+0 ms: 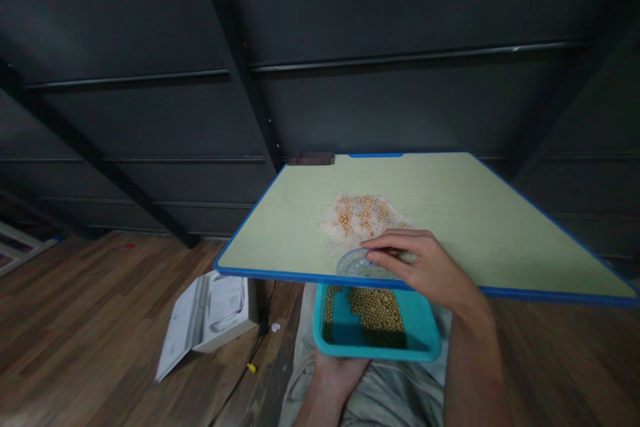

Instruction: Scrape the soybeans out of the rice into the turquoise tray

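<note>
My right hand point(413, 263) pinches a clear plastic protractor point(357, 263) flat at the near edge of a pale green tabletop point(465, 207) with a blue rim. Just beyond it lies a spread pile of white rice grains point(333, 227) mixed with yellow soybeans point(370, 203). Below the table edge, my left hand point(337, 370) holds a teal plastic tray point(377, 351) from underneath, its fingers hidden by the tray. Many soybeans point(380, 310) lie in the tray, mostly in its middle, with a strip along the left side.
On the wooden floor point(110, 300) to the left stands an open white box point(220, 313). A dark cable point(243, 373) with a yellow piece runs beside it. My lap point(395, 387) is under the tray. A dark panelled wall point(380, 107) rises behind the table.
</note>
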The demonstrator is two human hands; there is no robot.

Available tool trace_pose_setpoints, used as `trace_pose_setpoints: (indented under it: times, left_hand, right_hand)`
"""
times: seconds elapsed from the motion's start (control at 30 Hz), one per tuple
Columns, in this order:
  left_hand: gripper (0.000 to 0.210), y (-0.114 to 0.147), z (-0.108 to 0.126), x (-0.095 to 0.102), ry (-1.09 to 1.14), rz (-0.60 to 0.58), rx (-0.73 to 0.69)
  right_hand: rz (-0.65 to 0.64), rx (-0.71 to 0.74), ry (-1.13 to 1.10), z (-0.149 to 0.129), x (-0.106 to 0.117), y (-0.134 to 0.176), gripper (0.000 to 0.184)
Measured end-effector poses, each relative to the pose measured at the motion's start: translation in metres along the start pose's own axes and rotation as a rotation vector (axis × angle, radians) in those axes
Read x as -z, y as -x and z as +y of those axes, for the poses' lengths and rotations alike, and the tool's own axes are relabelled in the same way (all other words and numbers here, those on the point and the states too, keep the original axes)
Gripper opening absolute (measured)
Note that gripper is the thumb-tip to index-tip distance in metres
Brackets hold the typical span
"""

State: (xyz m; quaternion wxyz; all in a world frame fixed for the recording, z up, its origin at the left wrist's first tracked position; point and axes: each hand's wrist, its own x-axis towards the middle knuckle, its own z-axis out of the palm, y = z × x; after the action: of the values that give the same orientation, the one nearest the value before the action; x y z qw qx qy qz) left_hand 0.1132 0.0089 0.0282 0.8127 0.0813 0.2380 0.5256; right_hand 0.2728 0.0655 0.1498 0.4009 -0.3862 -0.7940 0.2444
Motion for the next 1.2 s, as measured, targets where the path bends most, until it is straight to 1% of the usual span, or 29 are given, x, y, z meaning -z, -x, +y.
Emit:
trace_pose_setpoints:
  times: [0.1,0.2,0.3,0.43,0.6,0.7,0.97,1.1,1.2]
  left_hand:
    - [0.032,-0.001,-0.001,0.003,0.003,-0.009,0.017]
    - [0.033,-0.002,-0.002,0.009,0.057,-0.025,0.026]
    - [0.031,-0.002,-0.003,0.014,0.096,0.003,0.029]
    - [0.030,-0.001,-0.004,0.016,0.102,0.012,0.031]
    - [0.033,-0.003,-0.005,0.024,0.068,0.085,0.042]
    - [0.033,-0.003,-0.005,0.028,0.099,0.076,0.035]
    - [0.035,-0.002,-0.004,0.016,0.107,0.041,0.042]
    - [0.033,0.000,-0.003,0.016,0.117,0.022,0.036]
    - [0.031,0.000,-0.003,0.021,0.073,0.026,0.022]
  right_hand:
    - [0.012,-0.003,0.013,0.003,-0.001,-0.001,0.016]
    - [0.057,-0.021,0.029,0.007,-0.002,-0.003,0.016]
    - [0.123,-0.033,0.054,0.010,-0.003,-0.006,0.017]
    - [0.192,-0.016,0.058,0.008,-0.002,-0.006,0.016]
    - [0.338,-0.010,0.106,0.008,0.002,-0.005,0.015]
    - [0.368,-0.026,0.121,0.011,0.003,-0.005,0.014]
    - [0.329,-0.024,0.103,0.011,0.000,-0.006,0.015]
    - [0.420,-0.001,0.142,0.010,0.004,-0.005,0.014]
    - [0.517,-0.036,0.166,0.015,0.009,-0.002,0.014]
